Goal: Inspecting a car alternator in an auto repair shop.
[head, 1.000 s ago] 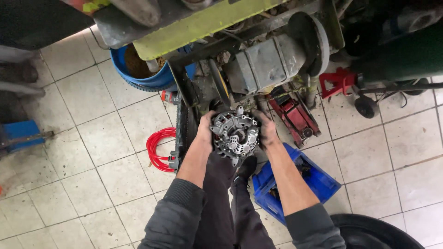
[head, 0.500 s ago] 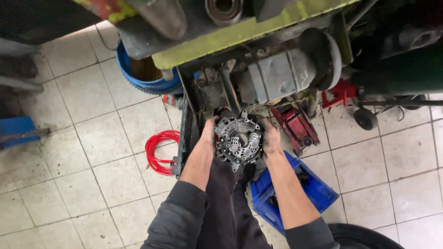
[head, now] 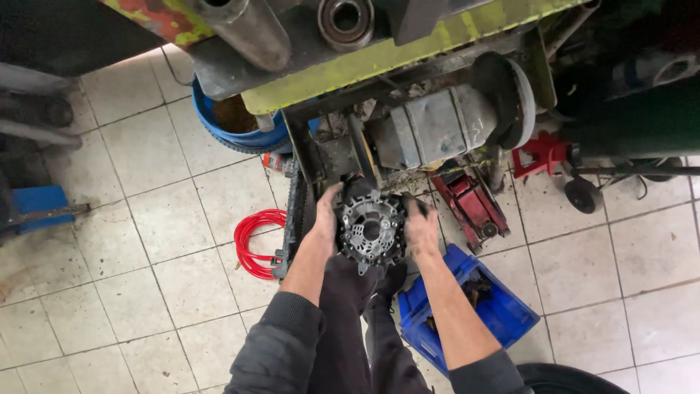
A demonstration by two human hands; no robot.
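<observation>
Two bare hands grip one round, finned metal alternator from opposite sides, and it is held in the air above the person's dark trouser legs, just near of the machine's underside. Left hand fingers wrap up and over the left rim of the housing; right hand fingers curl over the right rim, so both sets of fingers are closed onto the casing rather than spread free. Nothing supports the unit from below: its weight appears to rest on finger friction alone. Greasy or oily skin is therefore the likely cause of a slip, and a drop would land on the legs or the tiled floor. Pinching is the second hazard, since the far fingertips sit close to the dirty frame and the grey cylindrical housing directly beyond them. Sharp fin edges may cut the palms if the grip tightens suddenly. Outward from the hands, the floor holds trip and snag points: a coiled red hose to the left, a blue plastic bin just right of the knees, a red floor jack further right, and a blue bucket far left. A step back without a look could catch any of these.
</observation>
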